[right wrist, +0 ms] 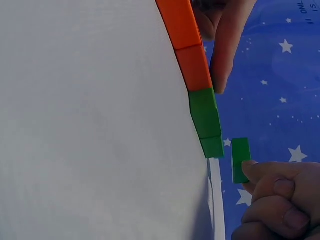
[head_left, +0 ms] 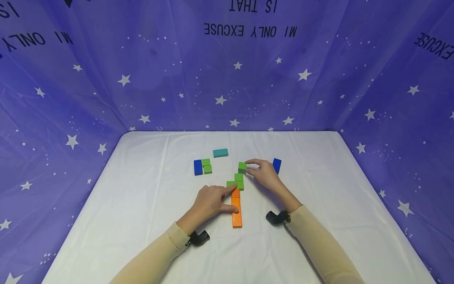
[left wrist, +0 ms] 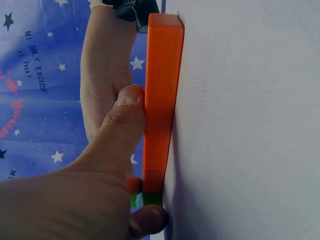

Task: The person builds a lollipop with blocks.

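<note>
1. Nearest on the white tabletop (head_left: pixel 156 197) lies the long orange block (head_left: pixel 237 218), its long axis running almost straight away from the person. The short orange block (head_left: pixel 235 193) abuts its far end, in line.
2. The left hand (head_left: pixel 209 200) rests on this row with index finger and thumb spread apart: the thumb touches the long block, the index tip lies near the join of orange and green. How its other fingers lie, I cannot tell.
3. Beyond the orange sit two green blocks side by side, the left one (head_left: pixel 229 183) and the right one (head_left: pixel 240 185); a third (head_left: pixel 239 177) sits against the far side of the right one.
4. The right hand (head_left: pixel 264 173) pinches the green cube (head_left: pixel 242 166) between thumb and index finger, raised off the tabletop just past the third green block, apart from it.
5. To place the cube well, I judge, square its faces to the row, lower it level and let go gently, with the left fingers only lightly steadying the blocks.
6. The cube looks nearly square from the head, so no long axis is certain there; the right wrist view shows its visible face longer roughly along the row.
7. Farther out lie the right blue block (head_left: pixel 277 165), partly behind the right hand, the left blue block (head_left: pixel 198 167) beside a green pair (head_left: pixel 207 170), and, farthest, the teal block (head_left: pixel 220 153), lying crosswise.
</note>
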`<state>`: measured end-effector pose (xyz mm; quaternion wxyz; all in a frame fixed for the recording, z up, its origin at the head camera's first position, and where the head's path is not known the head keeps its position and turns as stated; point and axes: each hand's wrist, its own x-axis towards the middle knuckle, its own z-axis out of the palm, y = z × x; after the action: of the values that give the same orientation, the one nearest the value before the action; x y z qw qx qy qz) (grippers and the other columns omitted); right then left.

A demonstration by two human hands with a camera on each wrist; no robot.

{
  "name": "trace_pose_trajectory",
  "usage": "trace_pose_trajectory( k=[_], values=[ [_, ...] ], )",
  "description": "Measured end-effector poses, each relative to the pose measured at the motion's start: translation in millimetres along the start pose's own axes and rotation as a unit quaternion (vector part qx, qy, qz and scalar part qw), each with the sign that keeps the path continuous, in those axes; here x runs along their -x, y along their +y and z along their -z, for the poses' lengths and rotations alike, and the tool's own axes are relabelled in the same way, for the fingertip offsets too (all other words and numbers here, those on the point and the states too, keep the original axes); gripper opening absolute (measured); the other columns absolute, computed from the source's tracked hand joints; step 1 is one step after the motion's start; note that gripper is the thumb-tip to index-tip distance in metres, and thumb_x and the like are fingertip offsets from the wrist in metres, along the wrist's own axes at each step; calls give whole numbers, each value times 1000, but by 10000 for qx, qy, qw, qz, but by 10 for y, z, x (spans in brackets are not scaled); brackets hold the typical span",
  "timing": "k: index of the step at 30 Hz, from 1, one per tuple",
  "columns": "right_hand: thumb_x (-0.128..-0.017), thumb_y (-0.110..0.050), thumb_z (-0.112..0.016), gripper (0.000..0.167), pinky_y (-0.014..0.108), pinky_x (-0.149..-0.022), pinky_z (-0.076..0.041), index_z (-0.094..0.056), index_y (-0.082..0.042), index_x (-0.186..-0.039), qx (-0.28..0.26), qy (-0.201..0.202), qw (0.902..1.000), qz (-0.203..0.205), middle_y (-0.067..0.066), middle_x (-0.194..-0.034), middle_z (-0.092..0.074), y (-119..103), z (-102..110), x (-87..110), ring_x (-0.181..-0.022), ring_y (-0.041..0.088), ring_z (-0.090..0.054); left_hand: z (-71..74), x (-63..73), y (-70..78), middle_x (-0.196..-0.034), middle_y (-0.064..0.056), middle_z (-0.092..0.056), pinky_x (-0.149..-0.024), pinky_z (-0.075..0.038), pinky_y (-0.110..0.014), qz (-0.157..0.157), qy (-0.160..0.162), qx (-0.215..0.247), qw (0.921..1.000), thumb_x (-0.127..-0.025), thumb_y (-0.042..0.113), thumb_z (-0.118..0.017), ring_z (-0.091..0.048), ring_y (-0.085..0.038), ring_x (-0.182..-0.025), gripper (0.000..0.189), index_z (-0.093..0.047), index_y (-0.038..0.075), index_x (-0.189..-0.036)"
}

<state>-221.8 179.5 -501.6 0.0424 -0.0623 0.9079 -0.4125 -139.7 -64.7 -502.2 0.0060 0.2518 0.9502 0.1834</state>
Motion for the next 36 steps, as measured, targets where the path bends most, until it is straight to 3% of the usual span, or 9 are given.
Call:
trace_pose_trajectory(
  k=[5,12,18,36],
  values=[
    [-98,-31,-74,38,27,-61,-49,-74,-17,-133,-45,-109,9999,-11,3,-81,-78,-9,-34,-3,-67,12,-68,-1,-2,-3,-60,11,-27,-54,-19,-27,-7,-2,-12,10000,-72,75,-83,-28,-8,-53,90,-63,34,-149],
    [-99,-31,-72,37,27,-56,-40,-74,-17,-133,44,-196,9998,43,-1,-65,-60,-21,-71,-9,-59,12,-54,4,-10,-1,-58,11,-31,-53,-21,-27,24,11,20,10000,-70,75,-84,-30,-8,-51,91,-63,34,-148],
    [-98,-30,-73,37,26,-56,-40,-74,-18,-133,64,-148,9998,72,-4,-64,-59,2,-99,-19,-58,11,-52,-4,-11,1,-57,12,-39,-53,-22,-27,37,-10,83,10000,-70,75,-84,-34,-8,-51,90,-64,34,-148],
    [-101,-28,-70,35,29,-57,-38,-74,-17,-134,270,-248,9991,230,-5,-59,-51,15,-117,-17,-55,10,-45,-22,-8,-11,-57,12,-32,-53,-21,-27,13,-3,16,10000,-71,76,-83,-30,-8,-52,90,-64,34,-148]
  ],
)
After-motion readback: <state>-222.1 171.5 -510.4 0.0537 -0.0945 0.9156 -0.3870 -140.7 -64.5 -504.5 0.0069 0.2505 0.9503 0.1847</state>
